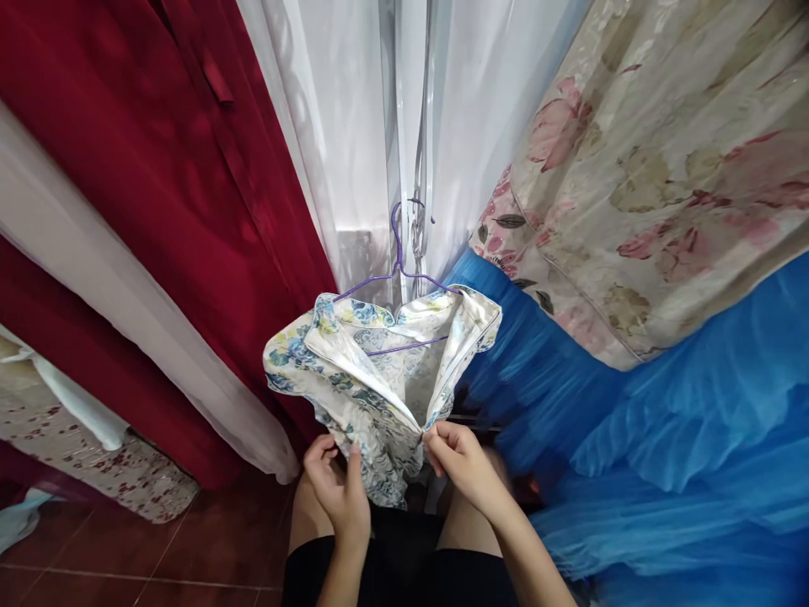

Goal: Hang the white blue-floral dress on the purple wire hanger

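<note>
A white dress (372, 392) with blue and yellow flowers hangs in front of me on a purple hanger (398, 253). Its front lies open in a V that narrows downward, with the white lining showing. My right hand (460, 455) is closed in a pinch at the bottom point of that V. Whether a small fastener sits between those fingertips is hidden. At the lower left side of the dress, my left hand (338, 487) has its fingers loosely curled and its thumb apart from them. The fingers are close against the fabric without a visible grip.
White cloth (468, 110) hangs behind the hanger. Dark red cloth (190, 194) is on the left, with a pale strip beside it. To the right hang a pink-flowered cloth (657, 177) and blue ruffled fabric (683, 430). Red floor tiles (208, 539) show at lower left.
</note>
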Motion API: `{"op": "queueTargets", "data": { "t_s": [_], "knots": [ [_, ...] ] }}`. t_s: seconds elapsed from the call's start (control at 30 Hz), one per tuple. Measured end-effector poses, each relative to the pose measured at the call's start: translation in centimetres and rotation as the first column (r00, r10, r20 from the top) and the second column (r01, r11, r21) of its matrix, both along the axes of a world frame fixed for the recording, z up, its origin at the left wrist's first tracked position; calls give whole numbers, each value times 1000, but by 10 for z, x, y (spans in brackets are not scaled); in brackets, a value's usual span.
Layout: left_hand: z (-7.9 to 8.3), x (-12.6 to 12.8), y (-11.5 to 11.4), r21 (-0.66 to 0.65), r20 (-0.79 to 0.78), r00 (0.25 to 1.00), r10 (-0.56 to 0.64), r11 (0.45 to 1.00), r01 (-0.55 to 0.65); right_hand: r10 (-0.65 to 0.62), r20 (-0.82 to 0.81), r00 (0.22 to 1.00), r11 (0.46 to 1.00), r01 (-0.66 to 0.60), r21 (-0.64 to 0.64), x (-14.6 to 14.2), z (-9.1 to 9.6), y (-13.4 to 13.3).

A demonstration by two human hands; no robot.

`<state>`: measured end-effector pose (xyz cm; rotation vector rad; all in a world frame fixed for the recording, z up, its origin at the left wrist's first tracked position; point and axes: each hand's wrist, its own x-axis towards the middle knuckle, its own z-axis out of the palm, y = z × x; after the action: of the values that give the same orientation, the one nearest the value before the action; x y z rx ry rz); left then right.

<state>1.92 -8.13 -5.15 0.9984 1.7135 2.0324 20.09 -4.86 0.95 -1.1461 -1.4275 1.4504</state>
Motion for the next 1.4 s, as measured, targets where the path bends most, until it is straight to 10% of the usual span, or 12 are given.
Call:
{"op": "queueTargets", "data": {
  "t_s": [0.2,0.77,0.87,1.0,1.13,1.27,1.4],
  "knots": [
    [14,41,-5,-157,-178,825,-536,843,514,17,-42,999,1000,-18,-15,-7,12,-11],
    [17,10,12,-334,-354,502,-789,608,720,-190,-301,935,943,259,209,-36,137,74],
    [44,-5,26,-336,-421,482,-768,626,704,-195,-326,925,940,271,208,-39,134,68],
    [119,-20,61,-48,-575,652,-494,816,576,-175,-267,948,937,244,251,-35,132,56],
    [184,-15,94,1,-721,563,-405,811,585,-164,-201,966,917,224,329,-32,132,58],
    [210,-6,103,-49,-840,427,-335,830,555,-252,-56,966,862,250,440,-33,112,74],
    [209,-35,113,197,-649,727,-222,874,443,-242,100,965,889,179,422,-35,82,78]
  ]
}}
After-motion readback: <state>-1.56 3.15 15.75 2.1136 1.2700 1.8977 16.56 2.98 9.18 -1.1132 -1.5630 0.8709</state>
